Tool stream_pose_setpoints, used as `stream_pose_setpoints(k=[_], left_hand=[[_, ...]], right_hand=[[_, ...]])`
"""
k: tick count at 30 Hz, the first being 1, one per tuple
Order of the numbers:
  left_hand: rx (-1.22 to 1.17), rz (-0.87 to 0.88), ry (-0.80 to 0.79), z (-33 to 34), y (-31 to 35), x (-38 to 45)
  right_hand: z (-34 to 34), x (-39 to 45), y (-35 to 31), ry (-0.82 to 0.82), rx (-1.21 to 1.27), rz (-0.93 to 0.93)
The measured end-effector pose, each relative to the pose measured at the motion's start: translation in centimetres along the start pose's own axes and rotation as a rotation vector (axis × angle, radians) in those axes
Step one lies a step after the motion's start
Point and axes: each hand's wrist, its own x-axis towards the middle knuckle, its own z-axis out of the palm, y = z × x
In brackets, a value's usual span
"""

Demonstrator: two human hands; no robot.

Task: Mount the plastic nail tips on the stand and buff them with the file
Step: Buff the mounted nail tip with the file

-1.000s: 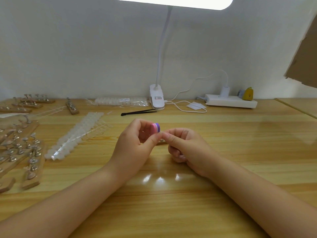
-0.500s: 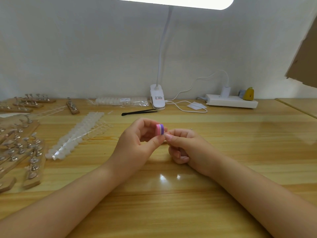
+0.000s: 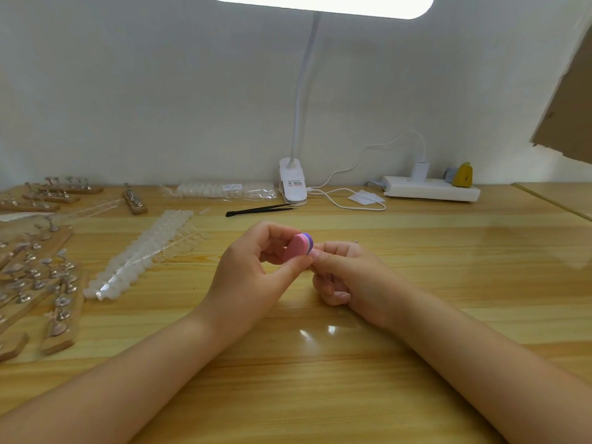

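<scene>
**Buffing a small piece held between two hands**

The left hand (image 3: 253, 277) pinches a small pink-and-purple file (image 3: 299, 246) between thumb and curled fingers, with the pink face turned toward the camera. The right hand (image 3: 346, 277) is curled, thumb and forefinger pressed together right against the file's edge; whatever they pinch, presumably a nail tip, is too small and hidden to make out. Both hands hover just above the table (image 3: 448, 283), near its middle.

To do this step well, I would judge that short, light strokes serve best, with the file's flat face kept level against the piece rather than its corner. Resting the wrists on the table would steady both hands. The pinch on the right should be firm, since thin plastic could flick away under pressure.

The loose nail tips (image 3: 141, 254) lie in rows on the table to the left, apart from the hands. The wooden stands (image 3: 61, 315) with metal holders sit further left, near the edge. Nothing mounted can be seen from here, so mounting appears to lie ahead.
</scene>
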Motion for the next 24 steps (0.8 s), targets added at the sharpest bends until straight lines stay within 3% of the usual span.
stream_pose_setpoints(k=[12,24], left_hand=[[0.083,0.110,-0.051,-0.09,0.48,-0.18],[-0.016,0.020,-0.011,0.22,0.11,-0.36]], right_hand=[[0.30,-0.17,-0.37,0.032,-0.004,0.048],[0.41,0.19,0.15,0.159,0.073,0.003]])
